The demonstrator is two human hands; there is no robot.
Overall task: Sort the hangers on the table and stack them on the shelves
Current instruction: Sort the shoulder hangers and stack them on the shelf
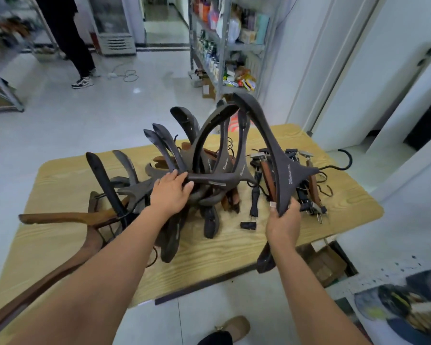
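My right hand [283, 226] holds a dark hanger [281, 165] upright over the table's [209, 260] right half. My left hand [171, 192] grips a second hanger [214, 180] atop the tangled dark pile [135, 190] mid-table. Brown hangers [67, 217] overhang the left edge, and clip hangers [269, 179] lie to the right.

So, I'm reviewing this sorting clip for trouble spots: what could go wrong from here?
1. The left hand grips a dark hanger in the tangled pile; pulling it may drag neighbours along or topple the upright ones.
2. The raised hanger in the right hand has its hook above the clip hangers and could snag them.
3. The brown wooden hanger lies at the table edge and might slide off.
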